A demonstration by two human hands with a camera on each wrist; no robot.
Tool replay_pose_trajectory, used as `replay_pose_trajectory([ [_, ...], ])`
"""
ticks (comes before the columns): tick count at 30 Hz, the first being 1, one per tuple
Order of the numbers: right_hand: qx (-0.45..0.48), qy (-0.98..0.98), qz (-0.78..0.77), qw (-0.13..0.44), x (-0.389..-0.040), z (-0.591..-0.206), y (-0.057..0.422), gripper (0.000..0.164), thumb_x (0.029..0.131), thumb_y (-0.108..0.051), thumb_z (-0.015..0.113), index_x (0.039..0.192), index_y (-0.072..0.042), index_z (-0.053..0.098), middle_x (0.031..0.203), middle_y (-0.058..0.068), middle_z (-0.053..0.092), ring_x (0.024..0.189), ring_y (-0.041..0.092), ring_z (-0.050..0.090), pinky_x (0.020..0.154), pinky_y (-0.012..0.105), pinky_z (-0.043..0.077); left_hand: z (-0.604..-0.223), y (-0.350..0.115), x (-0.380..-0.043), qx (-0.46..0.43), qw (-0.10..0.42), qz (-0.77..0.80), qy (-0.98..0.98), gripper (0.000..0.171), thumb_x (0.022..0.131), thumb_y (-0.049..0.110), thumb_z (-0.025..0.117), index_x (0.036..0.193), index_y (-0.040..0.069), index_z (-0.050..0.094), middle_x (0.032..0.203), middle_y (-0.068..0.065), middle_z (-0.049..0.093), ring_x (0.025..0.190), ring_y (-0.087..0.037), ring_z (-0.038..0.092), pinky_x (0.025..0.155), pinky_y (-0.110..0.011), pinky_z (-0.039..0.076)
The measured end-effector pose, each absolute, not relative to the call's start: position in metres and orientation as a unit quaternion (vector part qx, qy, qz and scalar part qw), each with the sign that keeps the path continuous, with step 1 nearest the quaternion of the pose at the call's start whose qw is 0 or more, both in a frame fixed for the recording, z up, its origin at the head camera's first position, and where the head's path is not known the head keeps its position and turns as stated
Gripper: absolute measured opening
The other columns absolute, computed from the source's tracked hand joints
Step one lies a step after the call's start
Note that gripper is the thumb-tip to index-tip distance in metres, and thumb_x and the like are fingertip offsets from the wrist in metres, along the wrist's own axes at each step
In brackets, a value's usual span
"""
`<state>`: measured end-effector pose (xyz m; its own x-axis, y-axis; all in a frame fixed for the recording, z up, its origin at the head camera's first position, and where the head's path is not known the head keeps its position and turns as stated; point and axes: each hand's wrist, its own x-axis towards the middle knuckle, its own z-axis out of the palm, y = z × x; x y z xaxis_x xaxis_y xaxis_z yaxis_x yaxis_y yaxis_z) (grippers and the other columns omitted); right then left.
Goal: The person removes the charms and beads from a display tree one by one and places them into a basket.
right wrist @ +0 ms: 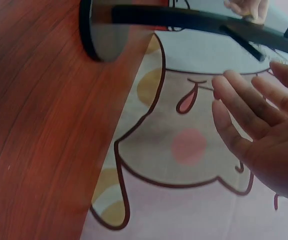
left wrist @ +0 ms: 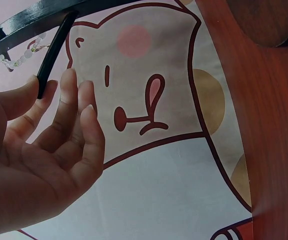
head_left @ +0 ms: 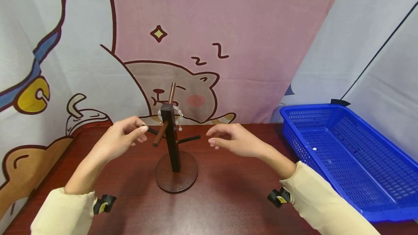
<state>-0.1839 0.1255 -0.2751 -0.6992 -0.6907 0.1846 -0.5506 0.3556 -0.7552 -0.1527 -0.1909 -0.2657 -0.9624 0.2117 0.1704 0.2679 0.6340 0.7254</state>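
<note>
A dark wooden jewelry stand with a round base and several pegs stands upright on the table. My left hand pinches the end of its left black peg between thumb and index finger, the other fingers loosely bent. My right hand hovers just right of the stand's right black peg, apart from it, fingers gently bent with nothing between them. A bracelet of clear beads hangs on the back of the stand, partly hidden by the post; in the left wrist view the bracelet shows at upper left.
A blue plastic basket stands at the right of the reddish-brown table, with a small white thing at its left side. Behind the table hangs a cloth printed with cartoon animals.
</note>
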Motion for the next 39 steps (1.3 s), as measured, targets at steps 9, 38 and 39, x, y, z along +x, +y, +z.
replay_pose_trajectory([
  [9, -0.388, 0.822, -0.411, 0.076, -0.185, -0.277, 0.107, 0.015, 0.09, -0.009, 0.057, 0.103, -0.002, 0.061, 0.08, 0.002, 0.065, 0.072, 0.02, 0.063, 0.066, 0.027, 0.05, -0.265, -0.19, -0.151, -0.127, 0.032, -0.404, -0.905, 0.016, 0.095, 0.018, 0.05, 0.096, 0.004, 0.056, 0.077, -0.006, 0.062, 0.071, -0.018, 0.059, 0.064, -0.032, 0.049],
  [38, -0.406, 0.823, -0.393, 0.053, -0.185, -0.279, 0.097, 0.016, 0.094, -0.011, 0.05, 0.101, -0.001, 0.061, 0.076, 0.004, 0.065, 0.068, 0.012, 0.063, 0.065, 0.024, 0.049, -0.262, -0.19, -0.138, -0.111, 0.119, -0.331, -0.929, 0.031, 0.094, 0.028, 0.051, 0.119, 0.01, 0.056, 0.079, 0.0, 0.066, 0.078, -0.021, 0.061, 0.066, -0.035, 0.04],
  [39, -0.405, 0.823, -0.394, 0.054, -0.185, -0.279, 0.097, 0.016, 0.094, -0.011, 0.05, 0.101, -0.001, 0.061, 0.076, 0.005, 0.065, 0.068, 0.013, 0.063, 0.065, 0.024, 0.049, -0.261, -0.19, -0.136, -0.11, 0.124, -0.332, -0.929, 0.032, 0.094, 0.028, 0.051, 0.121, 0.011, 0.055, 0.08, -0.001, 0.066, 0.078, -0.021, 0.061, 0.066, -0.035, 0.04],
])
